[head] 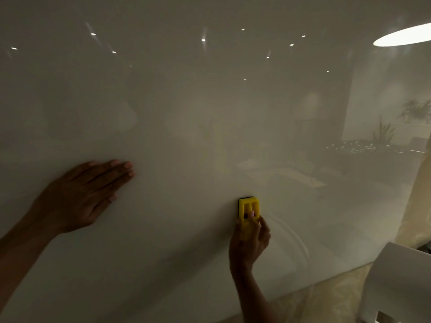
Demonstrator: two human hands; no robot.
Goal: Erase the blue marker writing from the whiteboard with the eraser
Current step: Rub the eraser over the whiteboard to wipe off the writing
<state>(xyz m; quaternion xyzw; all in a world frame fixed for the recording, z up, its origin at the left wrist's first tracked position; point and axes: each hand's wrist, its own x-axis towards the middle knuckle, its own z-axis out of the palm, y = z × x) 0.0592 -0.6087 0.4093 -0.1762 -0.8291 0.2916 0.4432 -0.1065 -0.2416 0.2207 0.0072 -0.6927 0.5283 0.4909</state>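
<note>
One yellow eraser (248, 212) in the right hand (250, 243), left hand (80, 194) flat, fingers spread open, on one whiteboard (186, 113).

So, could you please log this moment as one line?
right hand: holds yellow eraser on whiteboard | left hand: flat on board | blue writing: none visible

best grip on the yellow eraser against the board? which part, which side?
Grip the eraser by its long yellow side walls, coming from below as the right hand does. It stands upright, dark pad flat on the whiteboard, so only the ribbed back and sides are free.
</note>
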